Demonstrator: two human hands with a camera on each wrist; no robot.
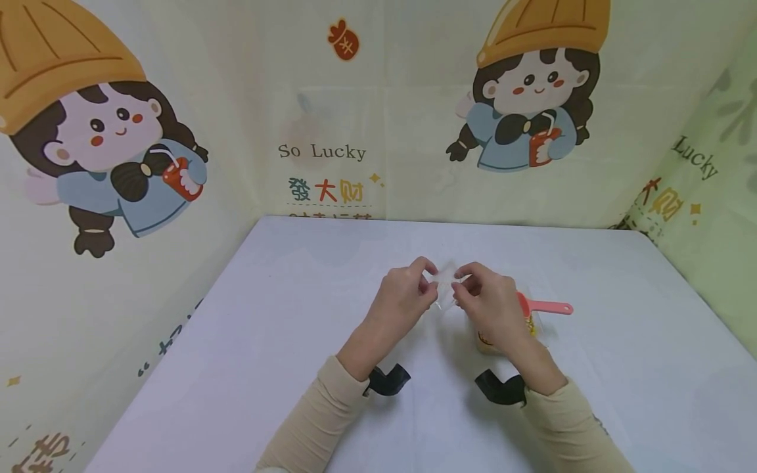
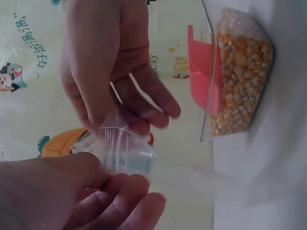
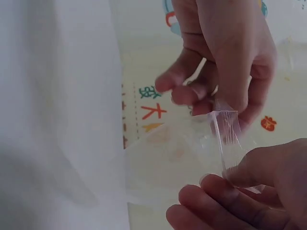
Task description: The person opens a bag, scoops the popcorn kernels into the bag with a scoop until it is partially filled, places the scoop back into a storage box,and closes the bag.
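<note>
A small clear zip bag (image 3: pixel 165 155) hangs between the two hands above the table, its ridged zip edge at the top. My left hand (image 1: pixel 402 294) pinches one end of that edge between thumb and fingertips. The other end is pinched by my right hand (image 1: pixel 489 302). In the left wrist view the bag (image 2: pixel 127 151) looks creased near the zip. Behind the right hand stands a clear plastic box (image 2: pixel 207 125) of corn kernels (image 2: pixel 242 72), partly hidden in the head view. A pink scoop (image 1: pixel 550 307) rests in the box, its handle sticking out to the right.
A white cloth covers the table (image 1: pixel 248 368). A printed curtain (image 1: pixel 414 190) rises behind it and along both sides. Black curved pieces (image 1: pixel 390 381) sit at both wrists, by the beige sleeves (image 1: pixel 322 420).
</note>
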